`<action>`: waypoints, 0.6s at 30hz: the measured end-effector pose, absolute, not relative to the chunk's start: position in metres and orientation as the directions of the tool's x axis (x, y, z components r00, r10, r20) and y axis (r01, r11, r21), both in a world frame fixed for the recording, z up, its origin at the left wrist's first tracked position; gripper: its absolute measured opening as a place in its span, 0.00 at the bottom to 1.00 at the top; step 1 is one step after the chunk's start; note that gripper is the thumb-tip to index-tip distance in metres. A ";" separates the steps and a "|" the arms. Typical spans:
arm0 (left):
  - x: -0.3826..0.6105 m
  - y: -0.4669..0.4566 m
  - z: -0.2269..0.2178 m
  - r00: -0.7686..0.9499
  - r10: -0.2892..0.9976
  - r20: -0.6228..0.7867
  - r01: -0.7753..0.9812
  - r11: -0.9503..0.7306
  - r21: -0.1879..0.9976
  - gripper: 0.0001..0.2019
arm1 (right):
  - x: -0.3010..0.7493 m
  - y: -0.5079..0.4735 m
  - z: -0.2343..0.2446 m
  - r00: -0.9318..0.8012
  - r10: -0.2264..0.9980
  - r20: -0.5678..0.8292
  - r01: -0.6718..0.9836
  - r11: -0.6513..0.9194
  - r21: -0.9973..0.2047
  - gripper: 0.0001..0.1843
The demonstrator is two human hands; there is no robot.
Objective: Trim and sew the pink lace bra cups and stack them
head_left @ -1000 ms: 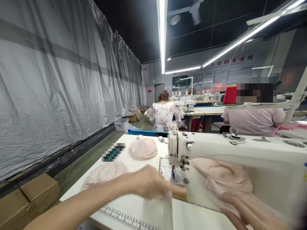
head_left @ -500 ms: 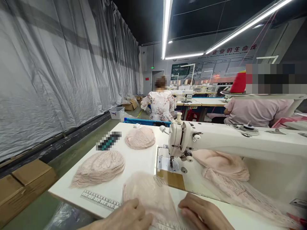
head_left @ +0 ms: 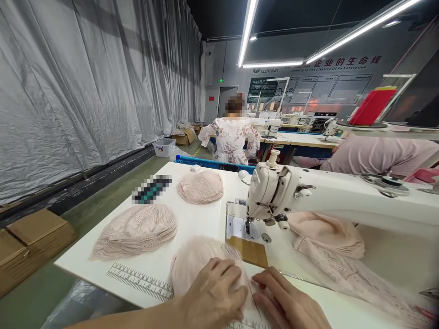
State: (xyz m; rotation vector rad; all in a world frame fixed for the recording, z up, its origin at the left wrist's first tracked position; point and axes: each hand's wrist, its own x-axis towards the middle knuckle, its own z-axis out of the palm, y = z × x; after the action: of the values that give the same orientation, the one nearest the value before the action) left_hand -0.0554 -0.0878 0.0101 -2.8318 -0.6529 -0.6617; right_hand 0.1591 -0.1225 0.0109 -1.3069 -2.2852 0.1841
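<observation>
My left hand (head_left: 214,292) lies flat on a pale pink knitted piece (head_left: 195,260) at the near edge of the white sewing table (head_left: 202,219), fingers spread over it. My right hand (head_left: 288,304) rests just to the right, its fingertips touching the same piece. The white sewing machine (head_left: 308,196) stands behind, its needle (head_left: 247,225) above the metal plate. A tan patch (head_left: 249,251) lies in front of the plate.
Two more pink knitted pieces (head_left: 135,230) (head_left: 200,186) lie on the left of the table, and a pile of them (head_left: 325,233) sits under the machine arm. A printed ruler (head_left: 139,281) runs along the near edge. Cardboard boxes (head_left: 30,237) stand on the floor at left. Two people sit ahead at other tables.
My hands came back from the machine to the near edge, bringing one pink piece with them. Both now press on it, and my view has tilted slightly down and left.
</observation>
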 end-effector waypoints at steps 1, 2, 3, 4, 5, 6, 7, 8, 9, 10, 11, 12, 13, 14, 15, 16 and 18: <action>-0.056 -0.088 0.007 0.796 0.356 0.490 0.442 -0.894 -0.069 0.16 | 0.157 -0.121 0.007 -0.411 0.835 0.365 0.774 0.531 -0.345 0.07; -0.056 -0.087 0.005 0.786 0.340 0.516 0.438 -0.896 -0.077 0.16 | 0.155 -0.118 0.004 -0.406 0.834 0.373 0.775 0.530 -0.343 0.07; -0.056 -0.087 0.004 0.781 0.328 0.532 0.434 -0.897 -0.085 0.16 | 0.152 -0.116 0.000 -0.400 0.835 0.378 0.776 0.528 -0.345 0.08; -0.056 -0.087 0.003 0.778 0.320 0.541 0.431 -0.898 -0.090 0.16 | 0.149 -0.113 -0.002 -0.400 0.833 0.381 0.774 0.530 -0.346 0.08; -0.057 -0.086 0.003 0.778 0.315 0.543 0.430 -0.898 -0.095 0.16 | 0.148 -0.111 -0.003 -0.407 0.827 0.388 0.768 0.539 -0.344 0.09; -0.057 -0.086 0.003 0.781 0.311 0.542 0.428 -0.898 -0.100 0.16 | 0.147 -0.110 -0.004 -0.416 0.818 0.396 0.763 0.551 -0.337 0.09; -0.057 -0.085 0.003 0.783 0.307 0.541 0.426 -0.898 -0.106 0.16 | 0.148 -0.109 -0.003 -0.422 0.811 0.405 0.759 0.560 -0.332 0.08; -0.058 -0.085 0.002 0.784 0.303 0.541 0.425 -0.898 -0.112 0.16 | 0.150 -0.108 0.000 -0.414 0.812 0.411 0.759 0.557 -0.337 0.08; -0.058 -0.084 0.002 0.780 0.298 0.550 0.423 -0.899 -0.113 0.15 | 0.154 -0.108 0.003 -0.391 0.821 0.416 0.761 0.542 -0.355 0.08; -0.059 -0.084 0.001 0.776 0.293 0.558 0.420 -0.900 -0.112 0.15 | 0.158 -0.108 0.007 -0.357 0.835 0.419 0.762 0.520 -0.386 0.08; -0.059 -0.084 0.001 0.773 0.289 0.565 0.418 -0.902 -0.111 0.14 | 0.161 -0.108 0.012 -0.321 0.847 0.423 0.758 0.498 -0.421 0.08; -0.060 -0.084 0.000 0.770 0.288 0.570 0.418 -0.902 -0.109 0.14 | 0.164 -0.108 0.017 -0.303 0.853 0.424 0.746 0.489 -0.451 0.09; -0.060 -0.084 0.000 0.769 0.291 0.570 0.421 -0.900 -0.109 0.14 | 0.166 -0.109 0.021 -0.310 0.854 0.417 0.728 0.496 -0.474 0.09; -0.060 -0.084 0.000 0.770 0.294 0.566 0.425 -0.898 -0.112 0.13 | 0.166 -0.109 0.023 -0.342 0.851 0.398 0.708 0.512 -0.485 0.08; -0.060 -0.084 0.000 0.774 0.297 0.559 0.427 -0.897 -0.116 0.13 | 0.164 -0.109 0.024 -0.389 0.844 0.371 0.690 0.533 -0.490 0.08; -0.060 -0.084 0.000 0.780 0.301 0.548 0.429 -0.896 -0.118 0.13 | 0.161 -0.109 0.023 -0.434 0.834 0.340 0.677 0.551 -0.488 0.08; -0.060 -0.085 0.000 0.784 0.307 0.539 0.432 -0.894 -0.118 0.12 | 0.154 -0.108 0.017 -0.495 0.815 0.301 0.679 0.579 -0.452 0.08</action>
State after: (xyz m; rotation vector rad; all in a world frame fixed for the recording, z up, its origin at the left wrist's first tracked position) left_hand -0.0600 -0.0849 0.0003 -2.7413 -0.5767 -0.7688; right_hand 0.1536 -0.1085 0.0168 -1.1930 -2.3270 0.3761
